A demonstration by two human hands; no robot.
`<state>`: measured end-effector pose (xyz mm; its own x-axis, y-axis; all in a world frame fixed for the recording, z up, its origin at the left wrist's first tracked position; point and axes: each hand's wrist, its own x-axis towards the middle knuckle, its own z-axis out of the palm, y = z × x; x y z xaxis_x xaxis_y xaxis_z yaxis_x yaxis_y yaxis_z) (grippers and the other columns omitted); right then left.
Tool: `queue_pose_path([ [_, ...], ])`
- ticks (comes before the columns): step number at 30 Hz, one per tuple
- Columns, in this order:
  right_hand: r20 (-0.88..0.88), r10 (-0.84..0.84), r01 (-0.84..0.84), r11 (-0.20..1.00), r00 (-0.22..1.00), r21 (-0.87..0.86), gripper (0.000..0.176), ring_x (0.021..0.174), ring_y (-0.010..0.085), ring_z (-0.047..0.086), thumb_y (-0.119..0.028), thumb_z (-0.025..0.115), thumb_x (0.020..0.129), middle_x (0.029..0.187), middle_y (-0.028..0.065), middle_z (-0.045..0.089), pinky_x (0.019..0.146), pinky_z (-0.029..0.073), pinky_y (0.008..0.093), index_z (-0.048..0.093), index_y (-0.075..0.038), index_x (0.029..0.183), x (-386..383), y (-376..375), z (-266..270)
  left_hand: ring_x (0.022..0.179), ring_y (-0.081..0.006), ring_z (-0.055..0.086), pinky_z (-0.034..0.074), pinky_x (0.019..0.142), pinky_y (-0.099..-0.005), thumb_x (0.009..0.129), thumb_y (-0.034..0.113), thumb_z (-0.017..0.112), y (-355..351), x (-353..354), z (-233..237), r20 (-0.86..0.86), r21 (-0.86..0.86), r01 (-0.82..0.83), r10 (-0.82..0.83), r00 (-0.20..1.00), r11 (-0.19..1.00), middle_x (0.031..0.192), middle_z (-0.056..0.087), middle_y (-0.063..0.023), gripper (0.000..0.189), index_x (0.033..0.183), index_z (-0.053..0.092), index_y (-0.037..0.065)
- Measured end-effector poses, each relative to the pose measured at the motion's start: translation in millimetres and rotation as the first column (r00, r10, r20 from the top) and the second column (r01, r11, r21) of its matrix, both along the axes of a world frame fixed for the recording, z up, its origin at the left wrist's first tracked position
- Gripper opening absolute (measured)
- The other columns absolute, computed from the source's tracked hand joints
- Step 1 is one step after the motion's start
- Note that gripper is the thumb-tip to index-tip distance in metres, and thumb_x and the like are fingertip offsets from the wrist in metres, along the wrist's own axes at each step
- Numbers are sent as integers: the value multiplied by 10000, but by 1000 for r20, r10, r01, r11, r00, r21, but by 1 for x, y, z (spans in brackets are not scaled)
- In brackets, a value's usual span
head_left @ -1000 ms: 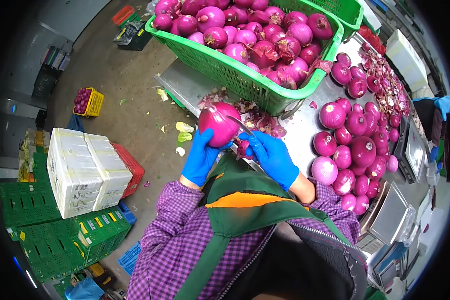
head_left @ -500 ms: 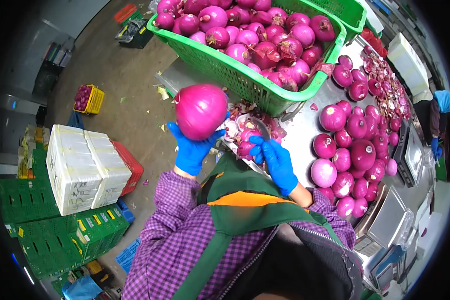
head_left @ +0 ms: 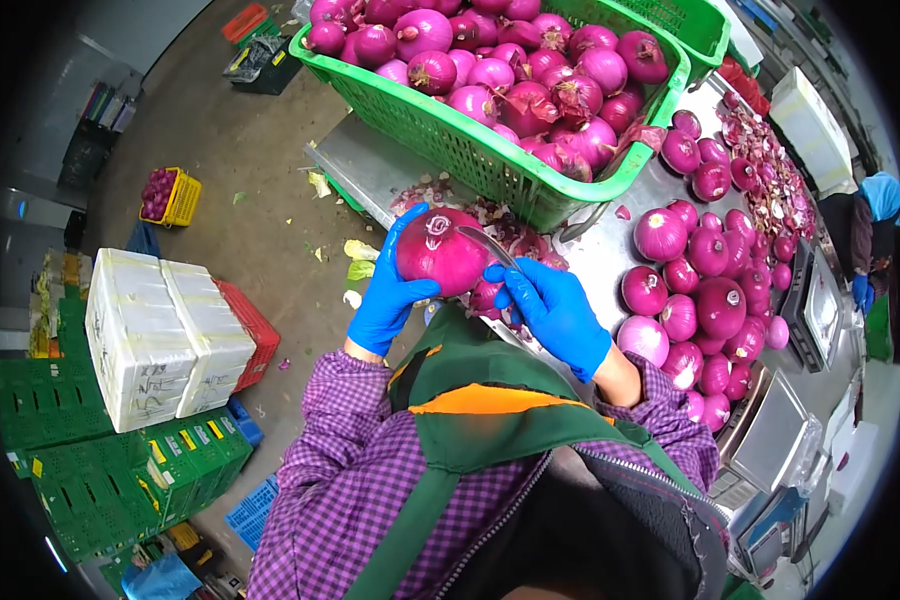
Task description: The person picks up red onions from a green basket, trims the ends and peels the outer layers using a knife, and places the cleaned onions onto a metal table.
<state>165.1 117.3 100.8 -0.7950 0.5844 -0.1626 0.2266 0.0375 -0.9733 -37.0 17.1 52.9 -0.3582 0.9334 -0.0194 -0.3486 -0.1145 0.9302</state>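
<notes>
My left hand [head_left: 385, 300], in a blue glove, is closed around a large red onion [head_left: 442, 262] with its pale cut end facing up. A small knife [head_left: 490, 245] is gripped in my gloved right hand [head_left: 555, 310], its curved blade against or just beside the onion's right upper side. Below and behind the onion, skins and more onions [head_left: 486, 298] lie at the table edge, partly hidden by my hands. To the right, a group of peeled red onions [head_left: 708, 250] rests on the metal table [head_left: 595, 262].
A green crate [head_left: 470, 140] heaped with red onions stands ahead of my hands. Loose skins [head_left: 770, 165] and a scale [head_left: 820, 305] are farther right, near another person [head_left: 863, 235]. White foam boxes [head_left: 150, 340] and stacked green crates [head_left: 80, 490] stand at left.
My left hand has lowered the onion slightly and turned it so its cut end shows on top. My right hand has brought the knife up to the onion.
</notes>
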Motion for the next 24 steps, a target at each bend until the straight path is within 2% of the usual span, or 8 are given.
queue_pose_path([
  [5, -30, -10, 10, 1000, 1000, 18, 268, 692, 160, 645, -170, 454, 979, 777, 105, 661, 637, 524, 301, 620, -13, 1119, -2, -3, -9, 1239, -239, 471, 415, 1041, -391, 563, 264, 875, -1, -1, -1, -84, -18, -37, 36, 996, 999, 1348, 462, -93, 1029, 1413, 326, 75],
  [8, -73, -11, 10, 1000, 997, -4, 271, 678, 147, 622, -165, 456, 981, 798, 87, 653, 641, 515, 286, 608, -13, 1146, 6, -8, -30, 1259, -245, 450, 406, 1051, -400, 572, 241, 868, -1, -1, -5, 20, -9, -42, 43, 999, 999, 1362, 446, -92, 1014, 1413, 327, 76],
  [10, -101, -3, 1, 1000, 995, -14, 276, 682, 138, 609, -164, 455, 984, 820, 78, 650, 649, 509, 279, 599, -13, 1164, 10, -15, -49, 1280, -255, 428, 393, 1062, -417, 603, 213, 851, -3, 2, -14, 310, 10, -125, 116, 944, 992, 1388, 417, -93, 1001, 1431, 303, 84],
  [14, -219, -1, -28, 991, 976, -129, 302, 787, 115, 580, -171, 443, 997, 927, 64, 637, 729, 489, 261, 575, 0, 1207, 18, -26, -68, 1294, -262, 415, 384, 1069, -430, 652, 225, 819, -2, -5, -6, 339, 20, -134, 119, 933, 991, 1423, 382, -91, 977, 1451, 272, 92],
  [18, -232, -64, 8, 972, 971, -235, 299, 779, 99, 567, -145, 419, 1001, 942, 54, 643, 735, 480, 244, 568, 15, 1205, 25, -25, -62, 1309, -274, 397, 366, 1079, -446, 745, 406, 751, 4, -17, 9, 307, 259, 35, -117, 945, 965, 1455, 349, -95, 943, 1469, 231, 99],
  [20, -275, -81, 19, 975, 958, -221, 298, 748, 93, 561, -152, 426, 999, 919, 52, 655, 706, 481, 241, 574, 12, 1199, 21, -18, -55, 1312, -279, 393, 357, 1084, -452, 762, 450, 728, 2, -37, -35, 701, 299, -50, -184, 689, 953, 1454, 349, -103, 933, 1468, 231, 98],
  [22, -225, -94, 52, 982, 970, -184, 294, 744, 98, 572, -157, 438, 995, 910, 61, 661, 697, 487, 250, 582, 13, 1187, 18, -10, -46, 1313, -277, 393, 355, 1087, -457, 753, 446, 736, 4, -26, -31, 590, 358, 50, -267, 762, 932, 1448, 358, -100, 931, 1463, 247, 93],
  [24, -159, -112, 88, 985, 981, -150, 290, 740, 102, 584, -161, 451, 991, 900, 70, 667, 688, 494, 259, 590, 14, 1176, 18, -4, -35, 1313, -276, 394, 367, 1080, -452, 699, 419, 786, 8, -14, -23, 388, 196, -17, -62, 920, 980, 1438, 371, -98, 982, 1457, 258, 85],
])
